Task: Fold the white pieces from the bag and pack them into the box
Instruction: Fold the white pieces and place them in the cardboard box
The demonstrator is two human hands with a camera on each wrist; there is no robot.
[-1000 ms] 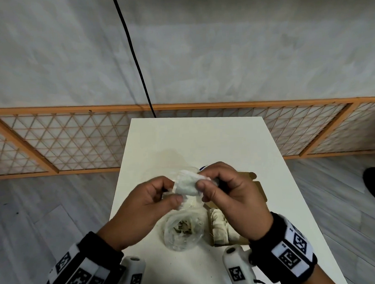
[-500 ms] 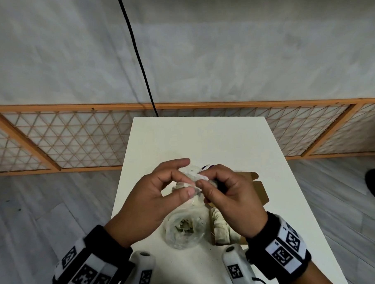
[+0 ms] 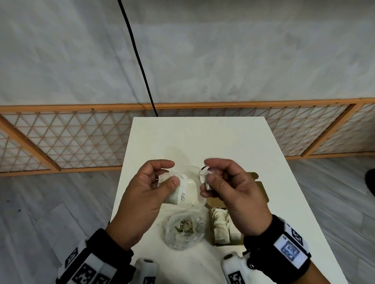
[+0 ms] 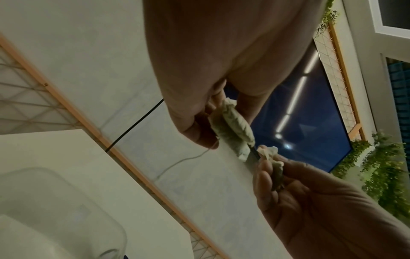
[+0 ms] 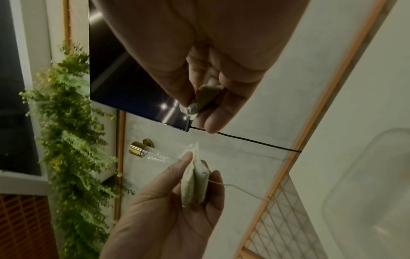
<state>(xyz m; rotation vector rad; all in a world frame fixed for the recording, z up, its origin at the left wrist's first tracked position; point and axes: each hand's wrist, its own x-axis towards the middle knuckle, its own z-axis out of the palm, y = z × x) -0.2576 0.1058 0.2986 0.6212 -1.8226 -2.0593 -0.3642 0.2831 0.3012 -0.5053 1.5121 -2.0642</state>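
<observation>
White pieces are up in both hands above the tabletop (image 3: 203, 136). The left hand (image 3: 146, 199) is raised with its palm turned inward, thumb pressed against the front of a folded white piece (image 3: 176, 194) and the curled fingers backing it; from the right wrist view that folded piece (image 5: 195, 182) stands on edge between thumb and fingertips, doubled over, with a thin thread trailing off toward the wall. The right hand (image 3: 231, 191) is held at about the same height, just beside the left but not touching it, its thumb and forefinger pinching a smaller crumpled white piece (image 3: 203, 177); the other fingers curl loosely behind. From the left wrist view the two pieces nearly meet, the left one (image 4: 233, 129) hanging just above the right one (image 4: 270, 157).

Below the hands, a clear plastic bag (image 3: 184, 230) sits open on the tabletop with pale crumpled pieces inside. Just to its right lies a brown cardboard box (image 3: 264, 192), flaps open, with a row of folded white pieces (image 3: 222, 228) packed in its near end. A clear lidded tub (image 3: 195, 197) stands behind the bag, partly hidden by the left hand. Both wrists wear black bands with printed square markers. A black cable (image 3: 140, 64) runs down the grey wall behind a wooden lattice rail (image 3: 74, 138).
</observation>
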